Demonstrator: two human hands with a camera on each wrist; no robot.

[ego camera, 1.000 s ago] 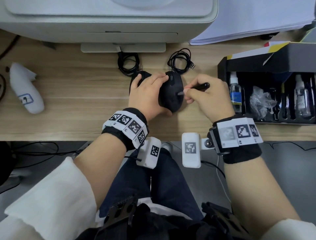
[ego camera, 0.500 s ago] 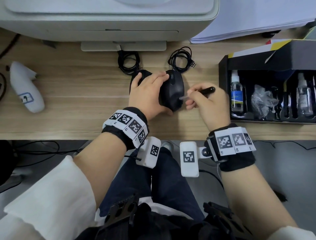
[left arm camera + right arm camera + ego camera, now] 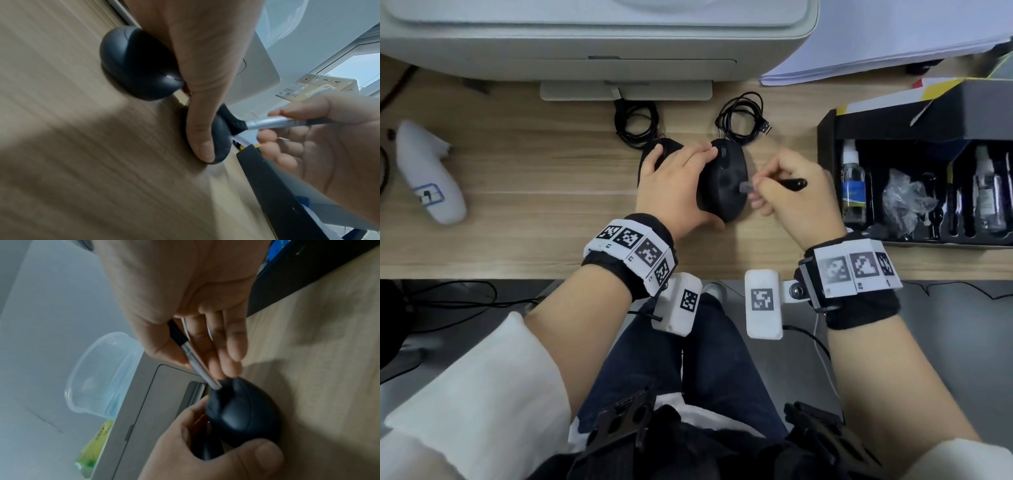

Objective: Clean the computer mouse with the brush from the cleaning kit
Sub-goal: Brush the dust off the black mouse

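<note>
Our left hand [image 3: 674, 185] grips the black oval computer mouse [image 3: 726, 185] on edge between our hands; our right hand [image 3: 798, 195] pinches the black-bristled, silver-ferruled brush [image 3: 267, 123] against it. Pressing hard could topple it.

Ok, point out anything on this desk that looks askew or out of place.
Only the mouse is oddly posed: the left hand holds it tipped on its side on the desk, so the right hand can work the brush against it. That looks deliberate. Nothing looks spilled or damaged.
</note>
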